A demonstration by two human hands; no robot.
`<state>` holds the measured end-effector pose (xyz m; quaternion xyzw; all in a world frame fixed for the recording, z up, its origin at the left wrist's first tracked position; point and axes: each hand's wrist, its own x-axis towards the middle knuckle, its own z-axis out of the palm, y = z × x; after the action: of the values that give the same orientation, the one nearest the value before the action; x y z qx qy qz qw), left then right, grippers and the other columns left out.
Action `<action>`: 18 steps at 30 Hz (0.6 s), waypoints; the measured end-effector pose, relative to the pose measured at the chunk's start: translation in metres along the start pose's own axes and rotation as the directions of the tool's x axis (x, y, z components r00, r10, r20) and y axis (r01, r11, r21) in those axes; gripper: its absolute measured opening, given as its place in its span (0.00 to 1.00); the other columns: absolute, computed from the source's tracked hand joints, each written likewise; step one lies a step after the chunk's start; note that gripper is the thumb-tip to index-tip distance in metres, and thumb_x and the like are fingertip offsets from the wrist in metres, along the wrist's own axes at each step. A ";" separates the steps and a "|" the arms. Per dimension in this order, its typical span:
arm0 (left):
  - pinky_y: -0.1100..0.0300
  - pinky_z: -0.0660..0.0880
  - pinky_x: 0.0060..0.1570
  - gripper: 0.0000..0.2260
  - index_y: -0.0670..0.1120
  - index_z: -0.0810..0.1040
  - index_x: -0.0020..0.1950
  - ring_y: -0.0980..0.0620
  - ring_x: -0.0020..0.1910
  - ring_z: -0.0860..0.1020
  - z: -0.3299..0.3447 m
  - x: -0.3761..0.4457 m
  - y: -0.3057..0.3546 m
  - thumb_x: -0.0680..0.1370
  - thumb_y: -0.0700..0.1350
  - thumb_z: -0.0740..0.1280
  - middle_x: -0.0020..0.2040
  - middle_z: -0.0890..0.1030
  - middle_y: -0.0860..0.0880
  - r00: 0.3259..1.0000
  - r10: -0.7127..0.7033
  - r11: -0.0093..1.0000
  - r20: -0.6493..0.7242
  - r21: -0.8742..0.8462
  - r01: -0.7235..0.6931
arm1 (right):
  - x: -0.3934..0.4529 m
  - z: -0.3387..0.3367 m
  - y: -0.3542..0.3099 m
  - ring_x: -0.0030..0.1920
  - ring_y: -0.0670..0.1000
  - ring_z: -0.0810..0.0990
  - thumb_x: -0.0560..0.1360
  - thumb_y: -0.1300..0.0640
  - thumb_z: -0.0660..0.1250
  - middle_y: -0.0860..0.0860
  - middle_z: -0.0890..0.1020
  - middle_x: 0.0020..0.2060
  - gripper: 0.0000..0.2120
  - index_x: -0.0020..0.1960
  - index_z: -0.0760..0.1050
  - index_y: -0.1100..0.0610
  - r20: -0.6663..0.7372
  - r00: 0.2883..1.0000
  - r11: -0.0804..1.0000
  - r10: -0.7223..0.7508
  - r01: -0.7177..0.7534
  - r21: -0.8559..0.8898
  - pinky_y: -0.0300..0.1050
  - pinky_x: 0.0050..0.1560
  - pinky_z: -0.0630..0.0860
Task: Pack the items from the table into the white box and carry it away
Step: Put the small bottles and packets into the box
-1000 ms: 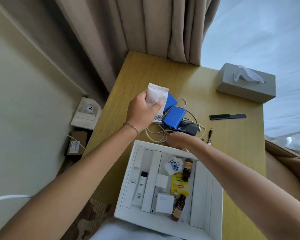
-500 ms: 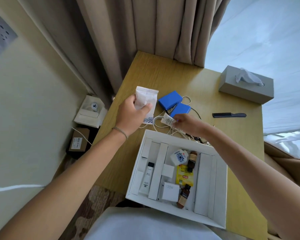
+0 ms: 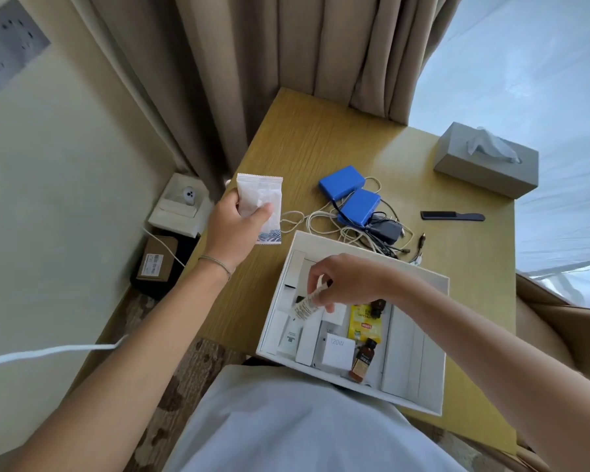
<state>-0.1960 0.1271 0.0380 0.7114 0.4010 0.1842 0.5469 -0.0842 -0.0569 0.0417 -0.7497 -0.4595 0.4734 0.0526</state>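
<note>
We are packing at the yellow wooden counter [image 3: 304, 137], its shallow white cardboard box [image 3: 444, 335] sitting open at the near edge. Our left hand [image 3: 234, 228] is pinching a white crinkled foil sachet [image 3: 260, 202] between thumb and fingers, holding it in the air just left of the box. Our right hand [image 3: 346, 282] is reaching over the box, fingertips pinched on a small white printed tube [image 3: 305, 303] that is tilting down toward the left compartments. Both look light — the sachet soft and likely to crumple, so we are judging a flat grip at its edges the safer hold. Two blue rectangular packs [image 3: 349, 194] are lying beyond the box, touching a tangle of pale and black cables [image 3: 361, 229]; the packs look stiff and heavier, best taken by their long sides, while the loose cables will probably need gathering first. A black plastic comb [image 3: 452, 216] is lying well apart — thin, easy to pinch mid-length.
</note>
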 end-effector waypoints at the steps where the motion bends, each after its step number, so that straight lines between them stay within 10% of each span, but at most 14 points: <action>1: 0.59 0.80 0.47 0.11 0.48 0.80 0.57 0.59 0.48 0.82 -0.003 -0.002 -0.002 0.75 0.47 0.72 0.49 0.84 0.55 1.000 -0.003 1.000 -0.002 -0.004 0.003 | 0.007 0.009 0.000 0.38 0.40 0.81 0.75 0.47 0.70 0.43 0.86 0.34 0.05 0.48 0.79 0.47 -0.010 1.000 1.000 0.009 -0.009 0.021 0.43 0.42 0.74; 18: 0.59 0.80 0.46 0.09 0.50 0.80 0.55 0.60 0.47 0.82 -0.019 -0.017 -0.020 0.75 0.47 0.72 0.48 0.84 0.55 0.999 -0.041 0.998 0.031 0.047 0.040 | 0.070 0.062 0.022 0.34 0.48 0.76 0.78 0.57 0.65 0.52 0.82 0.36 0.07 0.53 0.79 0.59 0.194 0.976 0.987 0.096 -0.118 0.108 0.38 0.34 0.72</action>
<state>-0.2269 0.1269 0.0291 0.7185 0.4106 0.1522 0.5403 -0.1081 -0.0393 -0.0498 -0.7208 -0.3925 0.5707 0.0278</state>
